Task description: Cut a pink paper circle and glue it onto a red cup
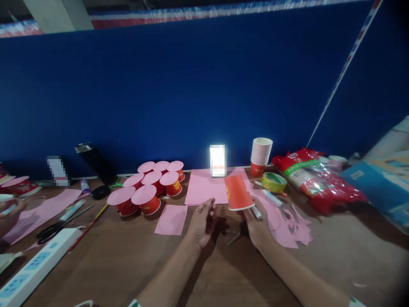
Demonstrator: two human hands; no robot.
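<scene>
In the head view, my right hand [256, 226] is closed on a red paper cup [239, 194]. The cup is tilted, with its white rim towards me. A white stick-like piece [256, 212] shows by the right fingers; whether they hold it too, I cannot tell. My left hand [203, 224] hovers left of the cup, apart from it, fingers loosely curled and nothing visible in them. Scissors [234, 238] lie partly hidden beneath my right hand. Pink paper sheets [204, 187] lie behind the hands. Left of them is a pink square [171, 219] with a circle marked on it.
Several red cups topped with pink discs [146, 198] stand left of centre. A stack of paper cups [262, 153], yellow-green tape [274, 182], pink offcuts [295, 228] and a red plastic pack [319, 179] are right. A power strip [40, 264] and another person's hand [12, 213] are left.
</scene>
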